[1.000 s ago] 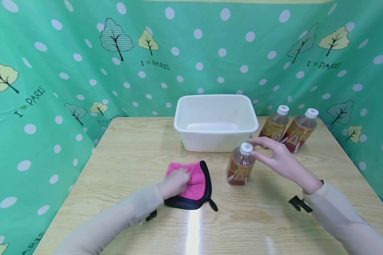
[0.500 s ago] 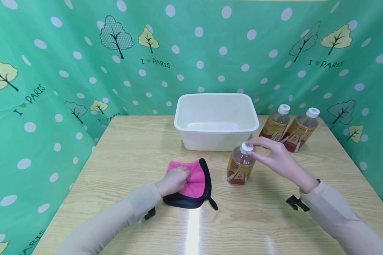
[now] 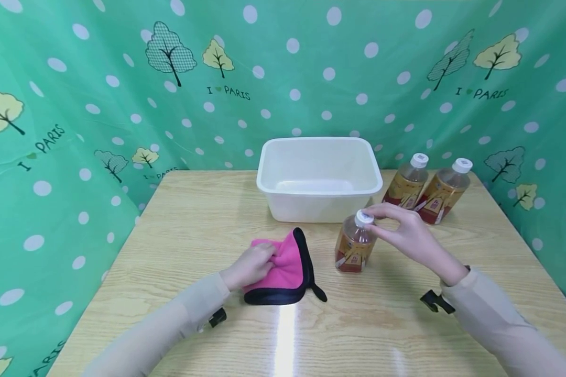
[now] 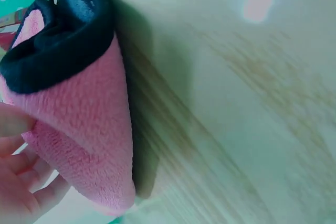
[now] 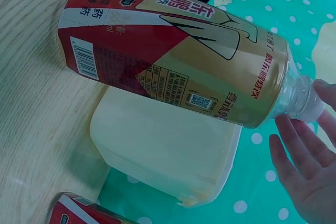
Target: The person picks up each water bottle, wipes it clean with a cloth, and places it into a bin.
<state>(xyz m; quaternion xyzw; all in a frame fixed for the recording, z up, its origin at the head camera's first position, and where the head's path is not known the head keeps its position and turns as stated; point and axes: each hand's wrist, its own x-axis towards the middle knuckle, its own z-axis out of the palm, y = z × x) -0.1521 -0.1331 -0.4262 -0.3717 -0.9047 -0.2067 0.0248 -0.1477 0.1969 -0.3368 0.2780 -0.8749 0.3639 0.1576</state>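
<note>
A pink cloth (image 3: 290, 264) with a black border and a small loop lies bunched on the wooden table. My left hand (image 3: 251, 266) grips it; in the left wrist view the thumb presses into the folded pink pile (image 4: 89, 140) and the cloth stands partly raised. To its right stands an upright drink bottle (image 3: 352, 252) with a gold and red label. The thumb and fingers of my right hand (image 3: 407, 233) pinch its white cap (image 5: 310, 100) from the right side.
Behind the bottle sits a white plastic bin (image 3: 316, 209), open at the top. Two more bottles (image 3: 405, 186) of the same kind stand at the back right. A green dotted curtain (image 3: 292, 68) hangs behind and beside the table.
My left hand has shifted slightly left, and the cloth has drawn up into a fold with its loop turned. My right fingertips have closed in on the cap; the bottle stays in place.
</note>
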